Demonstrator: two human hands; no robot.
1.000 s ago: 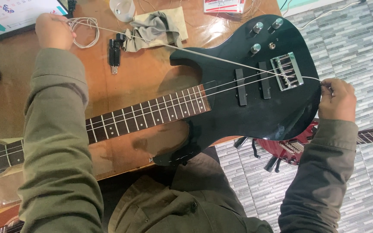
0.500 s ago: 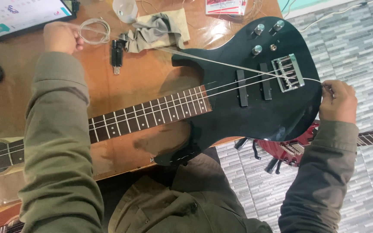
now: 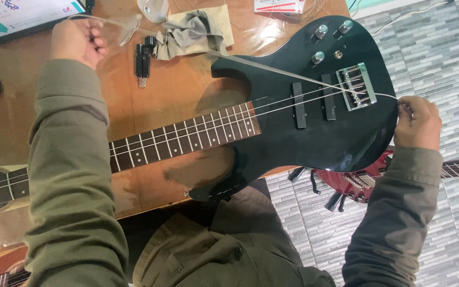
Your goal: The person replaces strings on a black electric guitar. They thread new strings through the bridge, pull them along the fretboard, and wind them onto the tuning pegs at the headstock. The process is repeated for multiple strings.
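wooden table (image 3: 176,101), grey tiled floor (image 3: 442,48)

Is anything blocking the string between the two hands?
Nothing visible. The string runs free from the left hand, over the black guitar body, through the metal bridge, to the right hand.

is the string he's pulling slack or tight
Tight: the string runs straight from the left hand through the bridge to the right hand.

glossy black bass body (image 3: 314,133) – chrome metal bridge (image 3: 356,86) | worn wooden table (image 3: 171,95)
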